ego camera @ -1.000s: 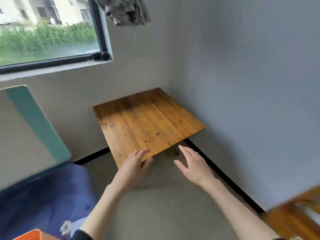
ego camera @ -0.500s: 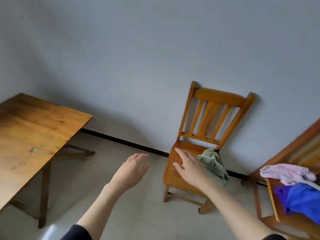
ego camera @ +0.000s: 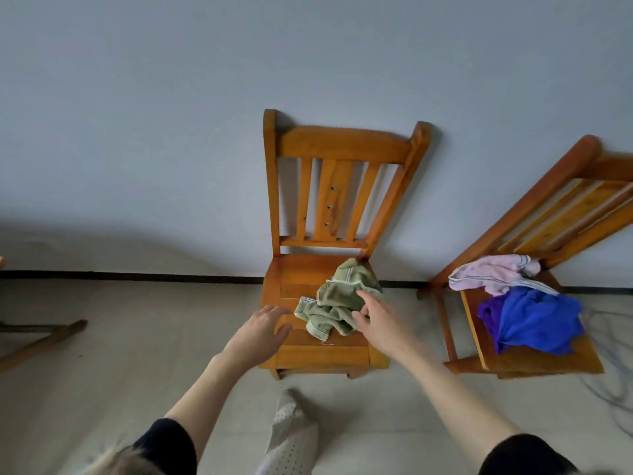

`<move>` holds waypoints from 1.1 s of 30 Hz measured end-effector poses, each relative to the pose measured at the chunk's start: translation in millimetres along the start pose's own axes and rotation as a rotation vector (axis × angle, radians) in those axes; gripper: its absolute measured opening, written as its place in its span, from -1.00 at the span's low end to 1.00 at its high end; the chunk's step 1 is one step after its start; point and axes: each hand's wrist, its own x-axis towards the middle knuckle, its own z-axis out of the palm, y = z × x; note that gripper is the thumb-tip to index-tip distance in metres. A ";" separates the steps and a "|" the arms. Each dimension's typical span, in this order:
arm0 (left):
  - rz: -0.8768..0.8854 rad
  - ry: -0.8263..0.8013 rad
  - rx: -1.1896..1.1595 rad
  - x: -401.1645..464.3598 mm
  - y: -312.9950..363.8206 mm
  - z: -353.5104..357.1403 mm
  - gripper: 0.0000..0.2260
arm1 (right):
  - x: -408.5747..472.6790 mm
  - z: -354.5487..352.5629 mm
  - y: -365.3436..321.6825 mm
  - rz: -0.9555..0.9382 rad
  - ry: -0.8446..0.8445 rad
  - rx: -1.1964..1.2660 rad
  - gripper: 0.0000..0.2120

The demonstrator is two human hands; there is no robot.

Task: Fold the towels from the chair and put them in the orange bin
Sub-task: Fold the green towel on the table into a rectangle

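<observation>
A crumpled green towel (ego camera: 337, 299) lies on the seat of a wooden chair (ego camera: 337, 200) that stands against the wall. My right hand (ego camera: 380, 320) reaches over the towel's right side, fingers spread and touching the cloth without curling round it. My left hand (ego camera: 262, 329) hovers open over the seat's front left corner, just left of the towel. On a second wooden chair (ego camera: 534, 358) at the right lie a pink towel (ego camera: 493, 274) and a blue towel (ego camera: 534, 320). The orange bin is out of view.
A table leg (ego camera: 41, 341) shows at the far left on the pale floor. Cables (ego camera: 613, 382) trail on the floor beyond the right chair. My socked foot (ego camera: 294, 423) stands just in front of the middle chair.
The view swung right from the table to the chairs and came closer. Both hands moved forward and down to the middle chair, the right one reaching the green towel.
</observation>
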 end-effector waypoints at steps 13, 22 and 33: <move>0.021 -0.155 0.039 150.8 -31.9 96.7 -0.71 | 156.4 63.4 131.2 0.253 -0.160 -0.053 -0.56; 0.012 -0.002 0.072 204.0 -66.9 166.2 -0.74 | 274.5 132.6 196.5 0.255 -0.075 -0.244 -0.62; 0.171 0.142 0.056 246.7 9.7 162.7 -0.47 | 253.2 99.1 182.1 -0.093 0.085 0.255 -0.84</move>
